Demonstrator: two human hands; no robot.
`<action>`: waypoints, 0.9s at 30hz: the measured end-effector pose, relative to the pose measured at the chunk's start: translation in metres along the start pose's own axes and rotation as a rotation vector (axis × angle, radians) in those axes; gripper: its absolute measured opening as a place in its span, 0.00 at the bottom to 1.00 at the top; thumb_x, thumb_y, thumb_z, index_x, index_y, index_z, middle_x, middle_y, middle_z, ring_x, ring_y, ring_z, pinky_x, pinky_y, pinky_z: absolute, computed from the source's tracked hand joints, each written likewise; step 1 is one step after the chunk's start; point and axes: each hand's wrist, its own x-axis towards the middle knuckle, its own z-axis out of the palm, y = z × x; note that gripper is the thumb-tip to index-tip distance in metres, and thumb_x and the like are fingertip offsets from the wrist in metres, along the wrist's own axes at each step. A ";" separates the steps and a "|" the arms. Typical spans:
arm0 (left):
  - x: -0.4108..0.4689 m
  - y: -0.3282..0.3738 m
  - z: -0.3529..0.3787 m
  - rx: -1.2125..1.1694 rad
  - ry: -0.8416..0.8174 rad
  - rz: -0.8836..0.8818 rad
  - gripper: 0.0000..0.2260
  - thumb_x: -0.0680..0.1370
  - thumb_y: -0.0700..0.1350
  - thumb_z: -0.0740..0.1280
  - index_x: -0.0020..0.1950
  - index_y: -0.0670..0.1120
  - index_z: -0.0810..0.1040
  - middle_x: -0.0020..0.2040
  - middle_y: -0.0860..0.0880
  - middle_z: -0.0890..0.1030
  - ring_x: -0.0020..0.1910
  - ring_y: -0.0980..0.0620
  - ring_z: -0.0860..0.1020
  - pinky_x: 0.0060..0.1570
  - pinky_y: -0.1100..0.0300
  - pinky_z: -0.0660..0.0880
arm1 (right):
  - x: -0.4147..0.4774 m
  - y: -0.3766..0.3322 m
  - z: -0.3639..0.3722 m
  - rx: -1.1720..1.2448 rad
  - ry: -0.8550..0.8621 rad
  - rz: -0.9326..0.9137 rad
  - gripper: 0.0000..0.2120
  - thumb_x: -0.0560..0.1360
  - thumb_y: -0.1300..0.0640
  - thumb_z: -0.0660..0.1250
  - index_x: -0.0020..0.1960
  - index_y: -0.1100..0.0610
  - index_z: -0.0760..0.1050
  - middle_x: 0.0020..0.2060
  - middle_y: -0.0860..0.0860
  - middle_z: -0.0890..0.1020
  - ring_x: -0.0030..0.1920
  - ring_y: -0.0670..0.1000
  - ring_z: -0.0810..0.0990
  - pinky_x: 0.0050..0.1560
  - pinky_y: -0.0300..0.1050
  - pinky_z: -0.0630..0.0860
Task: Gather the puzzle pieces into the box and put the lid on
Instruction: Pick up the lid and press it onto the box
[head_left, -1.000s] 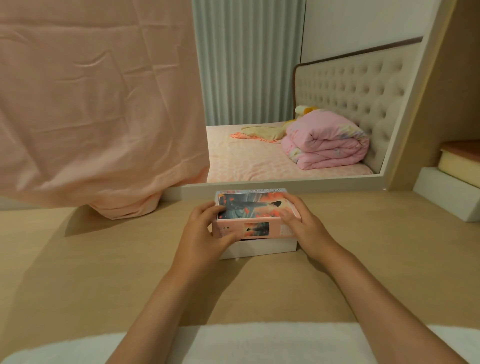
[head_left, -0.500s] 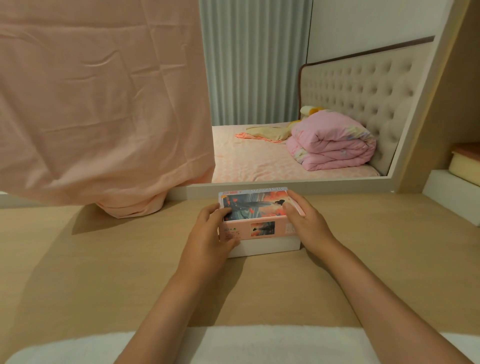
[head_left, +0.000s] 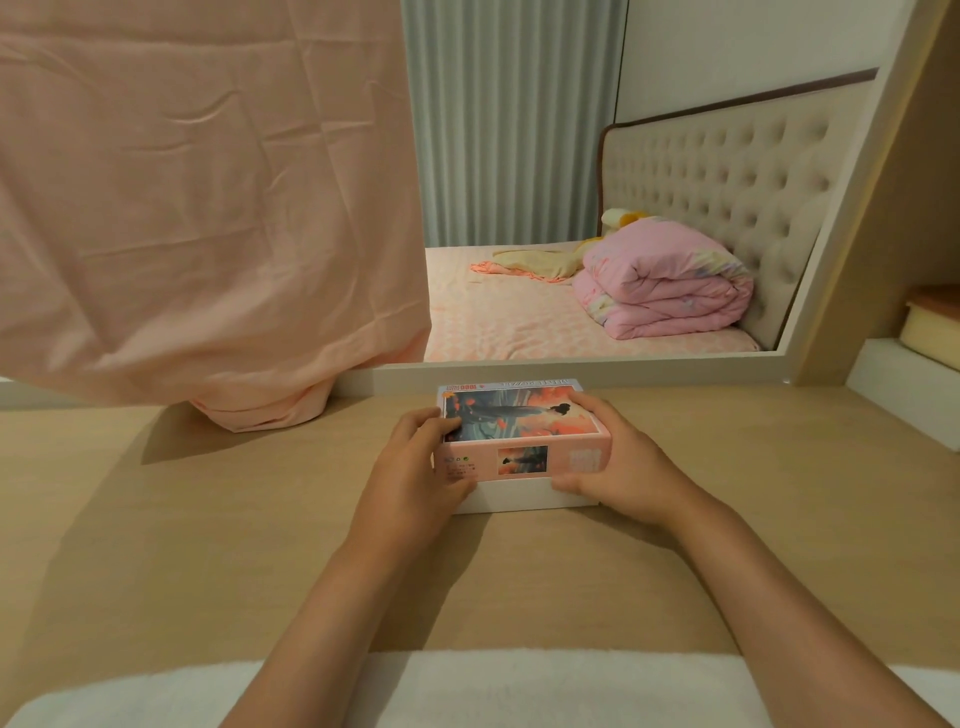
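The lid (head_left: 519, 415) sits partway down the box (head_left: 514, 496) on the table (head_left: 208, 519), a white strip of base showing below it. The left hand (head_left: 415, 467) and right hand (head_left: 618, 467) grip its ends, fingers curled over the top. No loose pieces show, so likely only seating the lid remains. One box, one lid, two hands

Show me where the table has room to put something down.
Bare table left of the left hand, in front of the cloth; more right of the right hand, up to the white ledge. Crowded: back middle, where both hands grip the box.
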 end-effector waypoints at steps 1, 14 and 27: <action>0.000 0.001 0.000 0.007 0.001 0.002 0.27 0.69 0.40 0.76 0.67 0.48 0.75 0.67 0.55 0.71 0.63 0.58 0.73 0.59 0.56 0.77 | -0.001 0.000 -0.002 -0.044 -0.002 -0.006 0.45 0.62 0.49 0.81 0.71 0.30 0.61 0.61 0.40 0.78 0.56 0.41 0.78 0.57 0.41 0.77; 0.000 -0.002 0.000 0.131 -0.086 0.021 0.27 0.67 0.43 0.76 0.65 0.48 0.76 0.66 0.55 0.72 0.62 0.57 0.74 0.60 0.70 0.68 | -0.001 0.004 -0.004 -0.049 -0.017 -0.015 0.48 0.61 0.52 0.82 0.73 0.32 0.62 0.62 0.40 0.76 0.55 0.39 0.79 0.53 0.36 0.78; 0.066 0.023 0.008 0.412 -0.477 -0.053 0.25 0.82 0.57 0.56 0.76 0.48 0.63 0.77 0.48 0.62 0.74 0.50 0.59 0.71 0.56 0.57 | 0.036 -0.029 0.007 -0.358 -0.106 0.025 0.35 0.77 0.35 0.61 0.80 0.44 0.57 0.81 0.47 0.50 0.80 0.47 0.48 0.78 0.50 0.51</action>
